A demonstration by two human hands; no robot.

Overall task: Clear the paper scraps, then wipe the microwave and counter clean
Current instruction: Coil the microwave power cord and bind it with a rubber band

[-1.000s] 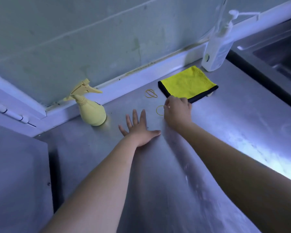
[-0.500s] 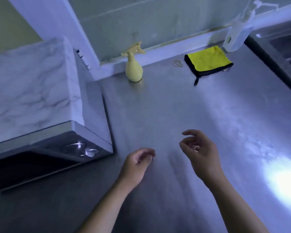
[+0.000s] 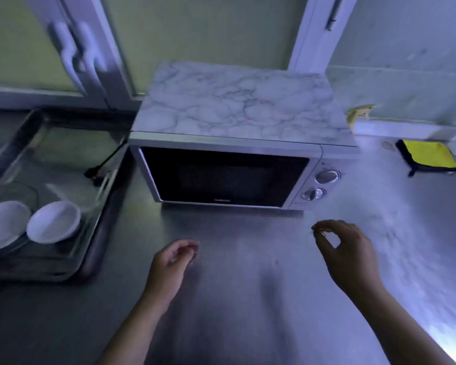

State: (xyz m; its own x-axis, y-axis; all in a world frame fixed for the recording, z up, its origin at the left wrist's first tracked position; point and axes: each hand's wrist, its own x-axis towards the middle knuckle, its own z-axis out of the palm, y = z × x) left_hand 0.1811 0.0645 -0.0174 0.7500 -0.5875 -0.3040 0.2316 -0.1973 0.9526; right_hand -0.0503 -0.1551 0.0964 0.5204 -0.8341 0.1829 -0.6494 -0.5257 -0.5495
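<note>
A silver microwave [image 3: 221,177] with a dark door and a marble-patterned top stands at the back of the steel counter [image 3: 248,299]. My left hand [image 3: 173,262] hovers over the counter in front of it, fingers loosely curled with nothing seen inside. To the right, my right hand [image 3: 348,248] pinches thumb to forefinger on a thin rubber band, which is blurred. A yellow cloth [image 3: 429,155] with a dark edge lies at the far right. Next to it lies another rubber band [image 3: 387,145]. No paper scraps are in view.
A pale yellow spray bottle [image 3: 358,114] peeks out behind the microwave's right corner. Left of the microwave a metal tray [image 3: 95,248] holds two white bowls [image 3: 54,222] and a glass dish. Cabinet doors with handles [image 3: 74,54] rise behind.
My view has swung left from the cloth and spray bottle to the microwave. My right hand took a rubber band from beside the cloth, and both hands drew back to the counter's front.
</note>
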